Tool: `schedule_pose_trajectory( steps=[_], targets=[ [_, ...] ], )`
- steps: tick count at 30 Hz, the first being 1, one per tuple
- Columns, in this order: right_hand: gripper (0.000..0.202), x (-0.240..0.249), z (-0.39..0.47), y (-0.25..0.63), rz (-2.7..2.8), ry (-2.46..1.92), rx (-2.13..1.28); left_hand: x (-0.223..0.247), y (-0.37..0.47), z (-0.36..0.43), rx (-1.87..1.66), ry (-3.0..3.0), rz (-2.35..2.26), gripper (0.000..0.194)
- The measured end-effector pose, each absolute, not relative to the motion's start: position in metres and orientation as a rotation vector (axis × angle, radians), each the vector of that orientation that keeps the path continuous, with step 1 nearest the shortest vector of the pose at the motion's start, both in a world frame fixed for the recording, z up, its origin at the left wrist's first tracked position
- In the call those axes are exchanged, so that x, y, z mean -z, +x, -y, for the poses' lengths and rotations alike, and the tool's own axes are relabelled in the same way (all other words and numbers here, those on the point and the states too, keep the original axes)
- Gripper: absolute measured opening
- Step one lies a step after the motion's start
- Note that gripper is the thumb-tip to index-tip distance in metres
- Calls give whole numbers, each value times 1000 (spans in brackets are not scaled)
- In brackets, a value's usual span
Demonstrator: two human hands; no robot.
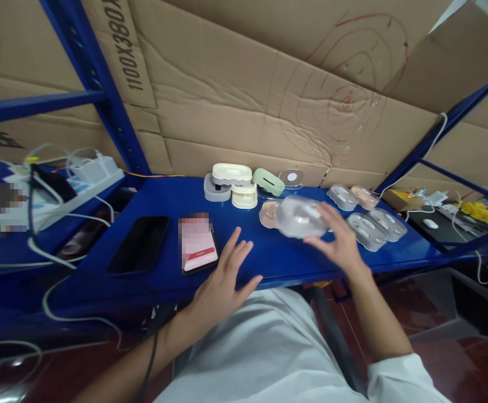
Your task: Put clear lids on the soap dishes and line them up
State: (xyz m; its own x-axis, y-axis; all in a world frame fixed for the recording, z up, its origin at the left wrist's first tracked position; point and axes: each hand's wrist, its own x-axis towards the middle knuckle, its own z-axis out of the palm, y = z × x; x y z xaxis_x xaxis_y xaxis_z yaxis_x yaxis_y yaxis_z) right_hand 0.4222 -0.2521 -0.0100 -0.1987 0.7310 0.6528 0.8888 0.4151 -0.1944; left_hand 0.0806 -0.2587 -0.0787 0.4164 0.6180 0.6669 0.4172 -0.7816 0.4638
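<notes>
Far left: white power strip on the bench, cables trailing off the edge toward the floor, kept back by the blue upright where plugs are out of the working area.

Left of centre: dark phone lying flat, face up. Just beside it, a second phone with a lit screen, angled toward the person, probably so it can be read while working.

Left hand: empty, fingers spread wide, palm down, at the front edge of the bench just right of the lit phone. Cannot tell whether it rests on the surface or hovers.

Back of bench, centre: small stack of white and cream cases, a green case and a clear round piece, set against the cardboard backing, apart from the work in hand.

Right hand: fingers curled around the right side of a clear plastic shell, held tilted just above the bench. A tan piece lies partly under it.

Right: more clear shells and a pinkish one, laid in loose rows within reach of that hand, seemingly as a supply or finished batch.
</notes>
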Motion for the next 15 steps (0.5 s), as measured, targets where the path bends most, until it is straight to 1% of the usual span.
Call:
schedule_pose_trajectory(
  steps=[2, 4, 6, 8, 12, 15],
  targets=[
    [79, -18, 223, 456, 1872, -1553, 404, 76, 81, 260, -1194, 2516, -952, 65],
    [79, -42, 186, 490, 1856, -1771, 419, 75, 81, 260, -1125, 2573, -967, 54],
    [76, -56, 149, 518, 1921, -1974, 312, 77, 81, 259, -1130, 2598, -963, 49],
    [70, -59, 122, 535, 1999, -2082, 196, 79, 80, 259, -1138, 2602, -954, 46],
    [56, -50, 106, 542, 2115, -2058, 147, 84, 80, 259, -1109, 2636, -969, 37],
    [43, -52, 106, 535, 2185, -1982, 191, 86, 82, 260, -1121, 2687, -982, 36]
  ],
)
